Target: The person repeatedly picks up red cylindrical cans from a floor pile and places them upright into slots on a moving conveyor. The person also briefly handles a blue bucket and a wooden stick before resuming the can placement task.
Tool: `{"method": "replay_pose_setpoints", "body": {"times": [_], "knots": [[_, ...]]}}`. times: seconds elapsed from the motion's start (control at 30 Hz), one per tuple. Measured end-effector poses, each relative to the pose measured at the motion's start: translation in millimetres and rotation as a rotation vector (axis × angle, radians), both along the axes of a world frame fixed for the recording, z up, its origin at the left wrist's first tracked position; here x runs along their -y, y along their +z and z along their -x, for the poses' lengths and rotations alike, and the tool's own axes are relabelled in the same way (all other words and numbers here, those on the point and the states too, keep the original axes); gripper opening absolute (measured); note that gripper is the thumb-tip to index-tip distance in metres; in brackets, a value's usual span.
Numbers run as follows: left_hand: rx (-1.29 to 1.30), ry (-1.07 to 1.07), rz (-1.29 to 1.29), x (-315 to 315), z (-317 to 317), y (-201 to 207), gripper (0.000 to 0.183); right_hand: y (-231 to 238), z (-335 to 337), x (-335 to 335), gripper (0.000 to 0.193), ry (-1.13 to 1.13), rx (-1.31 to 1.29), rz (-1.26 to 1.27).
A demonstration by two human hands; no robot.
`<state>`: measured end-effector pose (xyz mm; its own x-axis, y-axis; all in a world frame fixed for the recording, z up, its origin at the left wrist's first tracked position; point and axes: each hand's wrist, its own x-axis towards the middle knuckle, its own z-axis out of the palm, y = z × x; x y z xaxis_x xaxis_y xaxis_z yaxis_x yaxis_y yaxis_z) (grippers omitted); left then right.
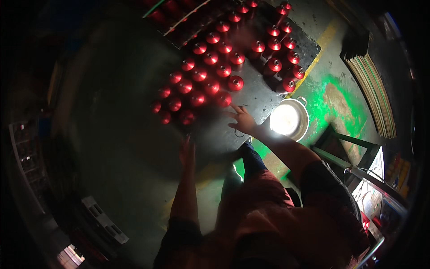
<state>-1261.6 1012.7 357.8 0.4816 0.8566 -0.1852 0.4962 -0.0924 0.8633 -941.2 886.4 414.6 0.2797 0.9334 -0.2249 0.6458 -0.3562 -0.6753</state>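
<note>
Several shiny red bottles with cone-shaped tops and small metal necks (210, 86) stand upright in rows on a dark, flat surface (262, 101). My right hand (244, 120) is open at their near right side, its fingers spread. One fingertip lies close to a red bottle (223, 99) at the corner of the group; whether it touches is unclear. My left hand (187, 150) is just short of the nearest bottle (187, 117), with fingers stretched toward it and nothing visible in them. Dim light blurs its fingertips.
A round metal pot (302, 123) with a loop handle stands right of my right hand, bright inside. More red bottles (274, 64) stand beyond a gap. Stacked flat sheets (369, 94) and a metal frame (345, 150) are at the right. A grey pallet-like piece (105, 219) lies lower left.
</note>
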Motion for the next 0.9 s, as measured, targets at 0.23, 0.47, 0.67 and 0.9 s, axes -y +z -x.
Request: {"method": "replay_pose_setpoints", "body": {"times": [0.23, 0.47, 0.67, 0.9], "knots": [[0.000, 0.057, -0.216, -92.8, -75.9, -112.4, 0.043, -104.9, -16.8, -84.2, 0.060, -0.027, 0.007, -0.177], [-0.268, 0.012, -0.682, -109.0, -99.0, -118.3, 0.043, -143.3, -16.7, -105.4, 0.047, -0.130, 0.218, -0.258], [-0.201, -0.063, -0.480, -132.5, -94.2, -102.5, 0.040, -145.4, -31.3, -87.0, 0.036, -0.183, 0.046, -0.266], [0.005, -0.164, 0.076, -69.8, -48.2, 12.3, 0.041, -13.0, -21.5, 82.5, 0.043, -0.443, -0.109, -0.353]]}}
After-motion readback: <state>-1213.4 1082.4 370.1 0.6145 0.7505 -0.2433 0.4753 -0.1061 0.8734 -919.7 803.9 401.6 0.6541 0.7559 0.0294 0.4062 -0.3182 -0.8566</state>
